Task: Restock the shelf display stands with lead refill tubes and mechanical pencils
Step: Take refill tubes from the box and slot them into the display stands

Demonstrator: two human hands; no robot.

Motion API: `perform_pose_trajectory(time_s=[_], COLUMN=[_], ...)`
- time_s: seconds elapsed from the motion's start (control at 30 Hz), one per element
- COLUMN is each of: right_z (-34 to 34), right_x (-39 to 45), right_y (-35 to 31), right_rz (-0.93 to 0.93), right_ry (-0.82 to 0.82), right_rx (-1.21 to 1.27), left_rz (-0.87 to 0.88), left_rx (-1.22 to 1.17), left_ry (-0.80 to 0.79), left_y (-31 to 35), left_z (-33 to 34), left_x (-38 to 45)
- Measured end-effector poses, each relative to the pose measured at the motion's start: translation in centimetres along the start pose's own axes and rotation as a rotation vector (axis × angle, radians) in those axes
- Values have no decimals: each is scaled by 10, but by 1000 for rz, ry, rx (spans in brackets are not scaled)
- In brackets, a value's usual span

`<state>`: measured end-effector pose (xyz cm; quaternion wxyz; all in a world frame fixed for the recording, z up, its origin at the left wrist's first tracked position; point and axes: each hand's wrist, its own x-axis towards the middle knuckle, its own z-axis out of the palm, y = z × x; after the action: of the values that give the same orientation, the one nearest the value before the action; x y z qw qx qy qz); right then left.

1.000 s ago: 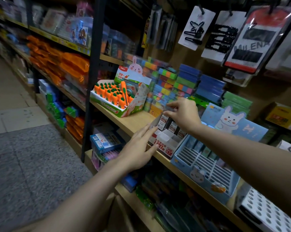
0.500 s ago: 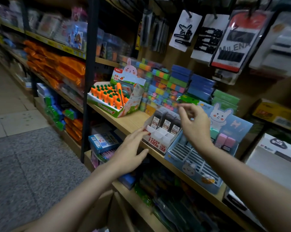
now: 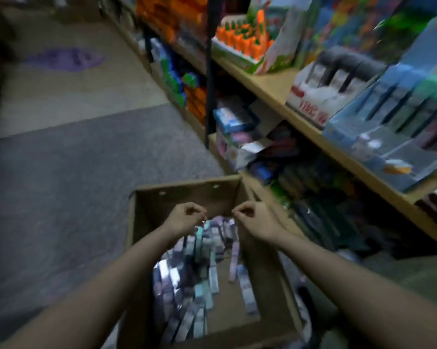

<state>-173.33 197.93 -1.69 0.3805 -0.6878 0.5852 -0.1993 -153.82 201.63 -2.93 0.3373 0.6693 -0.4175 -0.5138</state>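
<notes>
Your view is blurred, so small detail is lost. Both your hands hang over an open cardboard box (image 3: 187,197) on the floor, just below the shelf edge. Left hand (image 3: 187,216) and right hand (image 3: 253,217) sit close together but not touching, each w/ fingers curled in, thumb to fingertips. Can't tell if either pinches anything; nothing shows between the fingers.

Inside the box lies a loose heap of slim packs (image 3: 199,280) in pale purple, teal and grey, likely the pencils or refill stock, though blur hides the print. Most lie along the left and middle of the box; a few lie apart toward the right wall.

On the wood shelf (image 3: 265,84) to your right stands the white-and-red refill stand (image 3: 320,96), dark-capped tubes (image 3: 348,64) in its back row. Just beside it, right, is the blue stand (image 3: 378,137) w/ slotted rows. Further back on the same shelf sits the carrot tray (image 3: 240,44). Lower shelves hold mixed stock, too blurred to name. Grey mat (image 3: 81,177) covers the floor left of the box.
</notes>
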Motion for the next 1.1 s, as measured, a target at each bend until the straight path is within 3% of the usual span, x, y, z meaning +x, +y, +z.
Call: perform_pose_trajectory(time_s=[0.27, 0.4, 0.6, 0.87, 1.1], right_z=[88, 113, 142, 179, 160], right_x=[-4, -1, -2, -8, -14], right_y=[58, 75, 99, 105, 114], right_rz=[323, 364, 395, 462, 628], right_ry=[-154, -177, -270, -150, -134], right_rx=[-78, -79, -170, -273, -121], left_rz=[-413, -475, -441, -350, -337], left_rx=[-174, -110, 76, 40, -110], left_ry=[392, 470, 416, 378, 258], left_y=[-124, -151, -172, -182, -179], left_z=[24, 45, 51, 49, 65], left_x=[-11, -11, -2, 1, 4])
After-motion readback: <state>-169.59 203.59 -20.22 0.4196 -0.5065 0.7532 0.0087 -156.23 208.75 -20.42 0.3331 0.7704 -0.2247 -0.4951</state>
